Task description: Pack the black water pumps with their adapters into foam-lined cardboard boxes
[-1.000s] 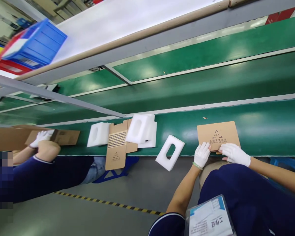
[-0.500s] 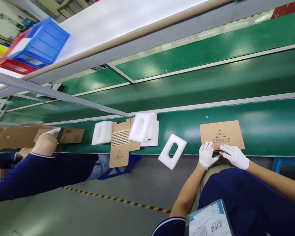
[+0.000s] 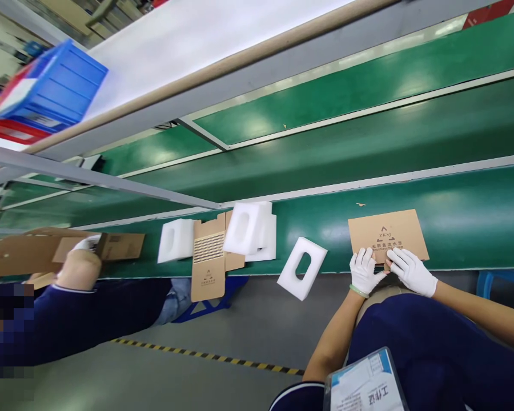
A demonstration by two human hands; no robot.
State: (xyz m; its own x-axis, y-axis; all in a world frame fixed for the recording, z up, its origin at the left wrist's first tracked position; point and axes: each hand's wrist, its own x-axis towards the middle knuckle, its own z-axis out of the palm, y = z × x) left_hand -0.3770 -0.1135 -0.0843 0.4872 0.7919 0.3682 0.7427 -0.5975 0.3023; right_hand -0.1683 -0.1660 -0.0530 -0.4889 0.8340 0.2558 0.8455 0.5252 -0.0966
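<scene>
A flat brown cardboard box (image 3: 388, 231) with printed lettering lies on the green conveyor belt (image 3: 462, 217) at its near edge. Both my hands wear white gloves. My left hand (image 3: 363, 271) rests on the box's near left edge with fingers bent over it. My right hand (image 3: 411, 271) lies on the near edge beside it, fingers spread over the cardboard. The two hands almost touch. A white foam insert (image 3: 302, 268) with an oval cutout hangs over the belt edge to the left of my hands.
Further left are two stacked foam blocks (image 3: 251, 228), an unfolded brown carton (image 3: 208, 260), another foam block (image 3: 175, 240), and a co-worker's gloved hand (image 3: 88, 244) on flat cardboard (image 3: 21, 251). Blue and red bins (image 3: 51, 94) sit on the upper shelf.
My hands have drawn closer together at the box's near edge. The co-worker's arm has shifted slightly over the cardboard at the left.
</scene>
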